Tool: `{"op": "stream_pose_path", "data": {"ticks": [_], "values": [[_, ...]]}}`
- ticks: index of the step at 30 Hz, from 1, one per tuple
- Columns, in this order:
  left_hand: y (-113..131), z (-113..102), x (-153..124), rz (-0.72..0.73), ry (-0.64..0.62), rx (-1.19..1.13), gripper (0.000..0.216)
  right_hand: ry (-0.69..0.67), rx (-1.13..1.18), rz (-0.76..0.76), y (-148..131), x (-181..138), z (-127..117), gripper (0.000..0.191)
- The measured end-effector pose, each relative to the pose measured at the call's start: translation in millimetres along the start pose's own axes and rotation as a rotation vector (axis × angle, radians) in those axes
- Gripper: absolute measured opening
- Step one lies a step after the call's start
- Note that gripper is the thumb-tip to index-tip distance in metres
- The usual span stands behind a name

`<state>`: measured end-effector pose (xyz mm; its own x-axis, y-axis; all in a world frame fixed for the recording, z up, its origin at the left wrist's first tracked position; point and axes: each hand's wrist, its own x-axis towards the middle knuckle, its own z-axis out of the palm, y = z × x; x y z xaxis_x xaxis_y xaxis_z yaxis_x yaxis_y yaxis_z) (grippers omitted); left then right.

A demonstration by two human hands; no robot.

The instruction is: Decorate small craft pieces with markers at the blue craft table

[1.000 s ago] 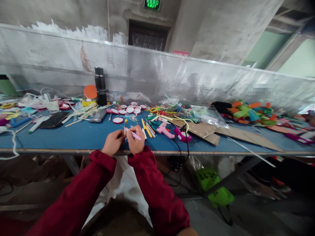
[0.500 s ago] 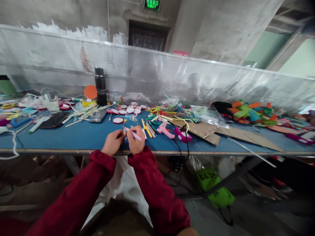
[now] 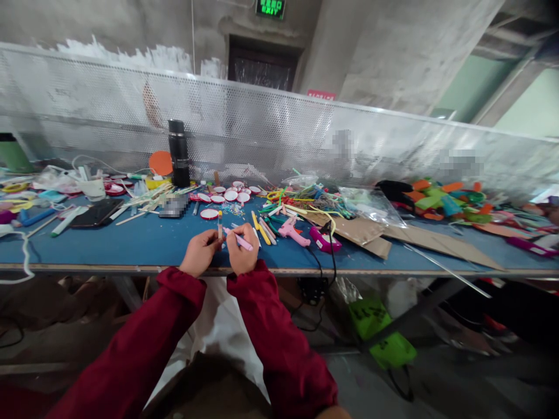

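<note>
My left hand (image 3: 201, 251) is closed on a small wooden stick (image 3: 220, 226) that stands upright with a yellow upper end. In my right hand (image 3: 243, 250) is a pink marker (image 3: 243, 241), gripped like a pen, its tip pointing at the stick. The two hands are close together near the table's front edge. Just right of them lie a yellow marker (image 3: 261, 228) and several pale ones. A round white piece with a red rim (image 3: 209, 214) lies beyond the stick.
A pink glue gun (image 3: 294, 232) and a purple device (image 3: 324, 237) with a black cord lie to the right, before cardboard sheets (image 3: 441, 244). At the back stands a black bottle (image 3: 178, 152). Leftward are loose sticks (image 3: 144, 201) and a dark phone (image 3: 96, 213). A perforated metal screen (image 3: 271, 122) borders the table.
The stick's upper end shows slightly further left and higher. My right hand and the pink marker have shifted very little.
</note>
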<state>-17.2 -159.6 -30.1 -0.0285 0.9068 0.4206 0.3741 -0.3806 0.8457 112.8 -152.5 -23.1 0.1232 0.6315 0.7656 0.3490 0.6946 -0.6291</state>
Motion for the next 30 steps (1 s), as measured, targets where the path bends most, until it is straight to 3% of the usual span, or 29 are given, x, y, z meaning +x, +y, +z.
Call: {"op": "stream_pose_path", "data": {"ticks": [7,13,21,30], "values": [[4.1,-0.2,-0.8,-0.003,0.007,-0.021,0.024,-0.052,-0.005,-0.023,1.8,0.4,1.6,0.016],[4.6,-0.8,0.1,-0.018,0.012,-0.023,0.024,0.023,-0.014,-0.008,0.9,-1.0,1.2,0.014],[5.5,1.0,-1.3,-0.003,0.032,-0.046,0.024,-0.06,0.022,-0.037,3.0,0.4,2.8,0.016],[2.9,-0.4,0.0,-0.031,-0.002,-0.101,0.021,0.012,0.065,0.02,1.6,0.5,0.4,0.012]]}}
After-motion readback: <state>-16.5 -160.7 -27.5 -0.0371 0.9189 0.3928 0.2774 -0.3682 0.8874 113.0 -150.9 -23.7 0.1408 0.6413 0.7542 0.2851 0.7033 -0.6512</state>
